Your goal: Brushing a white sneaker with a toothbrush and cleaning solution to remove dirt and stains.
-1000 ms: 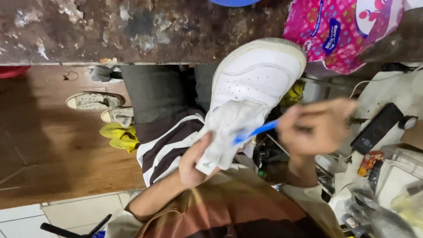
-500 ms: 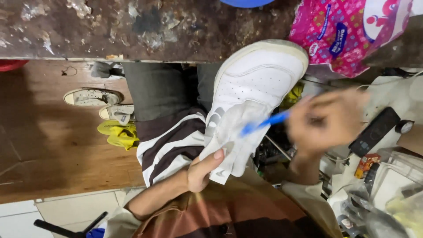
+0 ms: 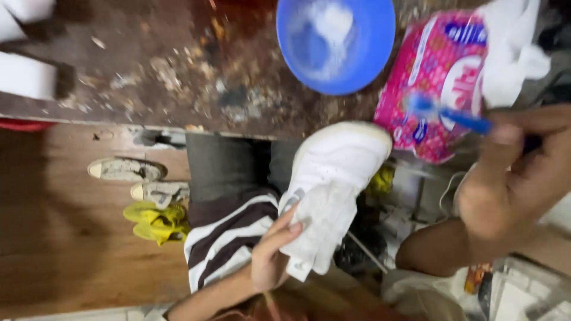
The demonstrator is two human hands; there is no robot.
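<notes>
The right hand (image 3: 505, 178), clamped on the blue toothbrush (image 3: 452, 116), has lifted off the white shoe (image 3: 333, 184) toward the blue bowl (image 3: 336, 44) on the bench (image 3: 148, 77), seemingly for more cleaner; the left hand (image 3: 270, 255) still grips the shoe below the bench's edge
</notes>
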